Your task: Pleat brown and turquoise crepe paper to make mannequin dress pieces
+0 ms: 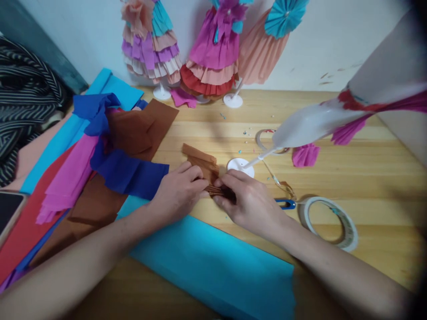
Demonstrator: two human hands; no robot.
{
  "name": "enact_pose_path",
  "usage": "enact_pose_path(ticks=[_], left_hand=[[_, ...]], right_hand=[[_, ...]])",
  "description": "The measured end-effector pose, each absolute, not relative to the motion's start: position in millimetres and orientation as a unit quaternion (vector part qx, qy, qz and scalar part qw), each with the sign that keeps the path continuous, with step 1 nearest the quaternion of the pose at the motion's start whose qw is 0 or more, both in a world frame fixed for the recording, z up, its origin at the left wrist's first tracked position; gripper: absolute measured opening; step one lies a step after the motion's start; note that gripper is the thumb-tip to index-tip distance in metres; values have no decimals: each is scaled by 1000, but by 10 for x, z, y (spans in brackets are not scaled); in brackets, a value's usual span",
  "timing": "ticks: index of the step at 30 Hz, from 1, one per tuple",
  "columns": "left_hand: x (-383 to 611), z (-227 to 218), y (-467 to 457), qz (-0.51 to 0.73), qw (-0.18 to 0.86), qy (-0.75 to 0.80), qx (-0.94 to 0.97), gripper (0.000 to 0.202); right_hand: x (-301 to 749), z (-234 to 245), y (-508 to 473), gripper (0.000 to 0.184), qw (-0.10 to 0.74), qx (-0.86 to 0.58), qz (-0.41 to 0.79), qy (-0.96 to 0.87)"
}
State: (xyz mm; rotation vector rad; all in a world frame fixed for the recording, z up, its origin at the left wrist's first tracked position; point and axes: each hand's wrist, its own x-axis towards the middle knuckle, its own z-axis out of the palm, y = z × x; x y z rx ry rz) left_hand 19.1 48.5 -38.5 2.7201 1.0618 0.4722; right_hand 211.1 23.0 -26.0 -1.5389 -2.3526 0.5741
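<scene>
Head view, one entry per item.

- Left hand (180,189): near centre of the desk (350,133), fingers clenched on the near end of the brown crepe strip (202,161).
- Right hand (248,202): just right of the left hand, fingers pinching the same gathered end from the other side.
- Brown crepe strip: lies flat on the desk, its far end free and ridged, its near end bunched into tight pleats between the two hands.
- Step in hand, by judgement: pleating the strip. A further fold seems to call for one hand to keep the stack pinched while the other draws up loose paper.
- Turquoise sheet (216,266): near, under both forearms.
- Dark blue crepe (130,173): on the heap of coloured sheets, left.
- White dress form (310,126): right, tilted on its stand, round base (238,165) just beyond the hands.
- Tape roll (333,222): right, flat on the desk.
- Three paper dresses (213,53): far, upright against the wall.
</scene>
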Motion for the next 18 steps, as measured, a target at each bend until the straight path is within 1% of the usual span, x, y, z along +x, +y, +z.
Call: enact_pose_path(ticks=[5, 13, 18], left_hand=[[202, -423, 464, 180, 98, 369, 907, 17], [122, -400, 548, 237, 166, 367, 884, 17], [101, -411, 593, 204, 138, 370, 896, 23]], right_hand=[[2108, -278, 220, 10, 120, -532, 171, -821], [2113, -293, 203, 10, 116, -520, 120, -838], [2096, -297, 205, 15, 108, -496, 57, -860]])
